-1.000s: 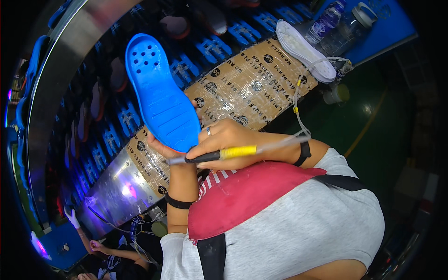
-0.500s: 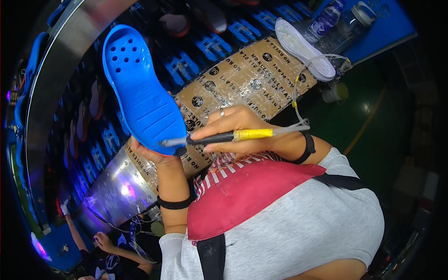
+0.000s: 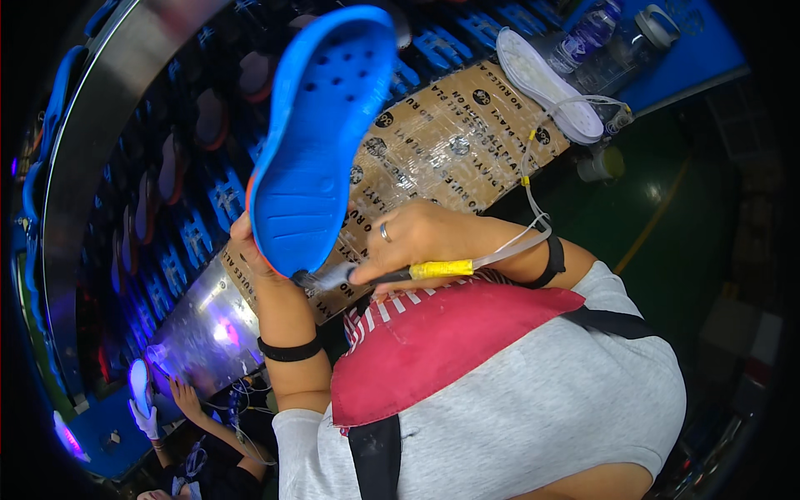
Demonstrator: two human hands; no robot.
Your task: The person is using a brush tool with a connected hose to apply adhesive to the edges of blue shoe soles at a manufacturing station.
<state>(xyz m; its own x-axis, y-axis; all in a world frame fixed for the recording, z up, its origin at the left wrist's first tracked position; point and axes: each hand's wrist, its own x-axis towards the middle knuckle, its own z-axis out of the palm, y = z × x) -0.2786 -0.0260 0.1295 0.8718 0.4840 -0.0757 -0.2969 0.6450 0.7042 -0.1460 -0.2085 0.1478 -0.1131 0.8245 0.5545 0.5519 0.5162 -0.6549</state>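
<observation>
A blue shoe sole (image 3: 312, 187), with holes at its far end and grooves at its near end, is held up in my left hand (image 3: 252, 243), whose fingers wrap round its near left edge. My right hand (image 3: 425, 237), with a ring on one finger, grips a glue brush (image 3: 442, 268) that has a dark handle, a yellow band and a clear tube running from its back. The pale bristles touch or nearly touch the near end of the sole, by a dark patch on its rim. Contact is blurred by motion.
Beneath my hands lies a cardboard-covered bench top (image 3: 454, 137). A white sole (image 3: 546, 87) rests on its far right, beside a purple-labelled bottle (image 3: 587, 37) and a clear jug (image 3: 629, 50). A conveyor with blue racks (image 3: 225, 200) curves along the left. Lower left, a co-worker's gloved hand (image 3: 143, 419) holds a pale sole.
The blue sole has tilted and swung up and to the right. My brush has moved from inside its near end to the rim. The co-worker's hand now holds a pale sole.
</observation>
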